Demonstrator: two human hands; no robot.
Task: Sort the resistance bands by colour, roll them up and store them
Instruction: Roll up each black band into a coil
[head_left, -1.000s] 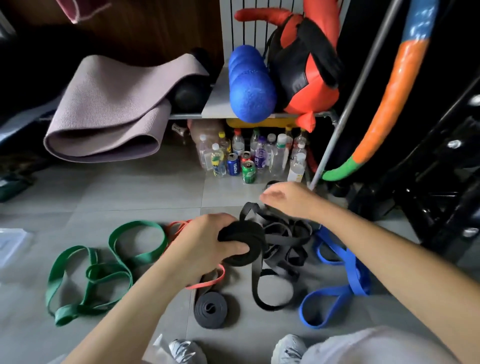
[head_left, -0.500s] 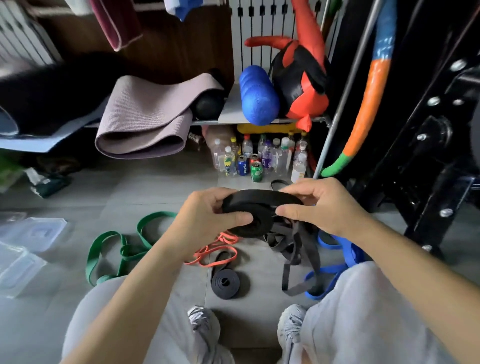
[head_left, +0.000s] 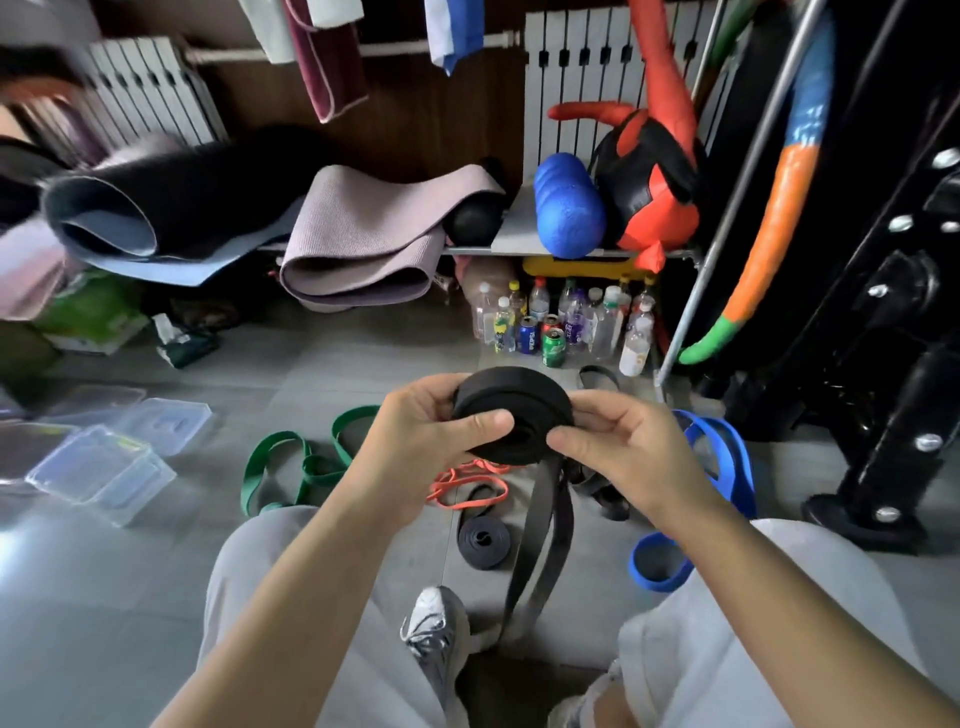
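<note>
Between left hand (head_left: 426, 441) and right hand (head_left: 618, 457), black band roll (head_left: 511, 410) is gripped.

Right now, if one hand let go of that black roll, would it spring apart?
Likely loosens: left hand and right hand both pinch the black roll. Its loose tail hangs limp, so probably floppy. Yet the smaller coil on the floor lies wound unheld.
</note>
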